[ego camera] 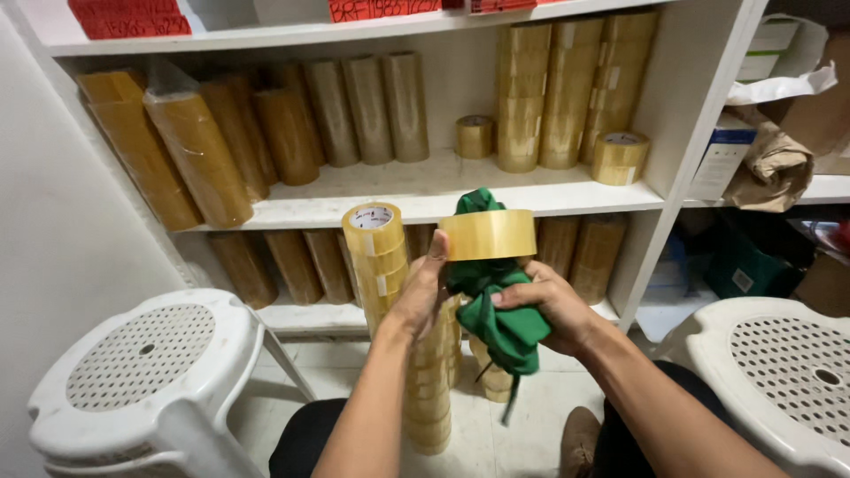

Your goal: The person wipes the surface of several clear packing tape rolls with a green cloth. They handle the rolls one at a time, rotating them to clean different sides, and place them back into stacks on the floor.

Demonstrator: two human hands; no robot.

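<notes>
Left hand (423,296) grips a yellowish roll of tape (489,234) from the side, thumb pressed against its outer face, holding it up in front of the white shelf (443,190). Right hand (551,305) is closed around a bunched green cloth (505,319), which pokes up through and behind the roll. Just behind the hands stands a tall stack of tape rolls (390,283) on the floor, with a white plastic stool (150,372) at either side.

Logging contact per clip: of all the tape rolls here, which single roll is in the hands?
The tape roll held up between left hand and right hand, against the green cloth; the others sit stacked or shelved.
</notes>
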